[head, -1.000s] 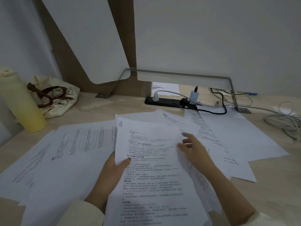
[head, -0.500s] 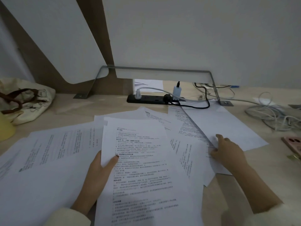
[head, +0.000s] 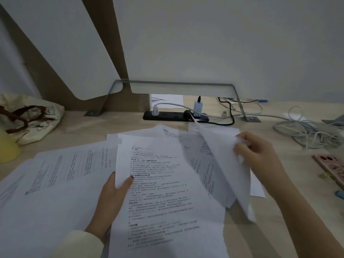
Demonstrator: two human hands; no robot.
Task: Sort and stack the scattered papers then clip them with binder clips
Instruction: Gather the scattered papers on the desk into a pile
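White printed papers lie scattered over the wooden desk (head: 290, 211). My left hand (head: 113, 198) grips the left edge of a printed stack (head: 163, 192) in the middle, thumb on top. My right hand (head: 258, 155) pinches a blank-backed sheet (head: 223, 159) at its right edge and holds it lifted and tilted off the desk, blurred at its lower end. More printed sheets (head: 61, 170) spread flat at the left. A gold binder clip (head: 324, 176) lies at the right edge of the desk.
A black power strip (head: 167, 116) with plugs sits at the back under a metal bracket. Grey cables (head: 305, 131) coil at the back right. A cloth bag (head: 31, 118) and a yellow bottle (head: 7, 148) stand at the left. A pink object (head: 333, 164) lies at the right.
My right hand went from the middle stack to the right-hand sheets, took hold of one and lifted it off the desk. My left hand kept its grip on the stack.
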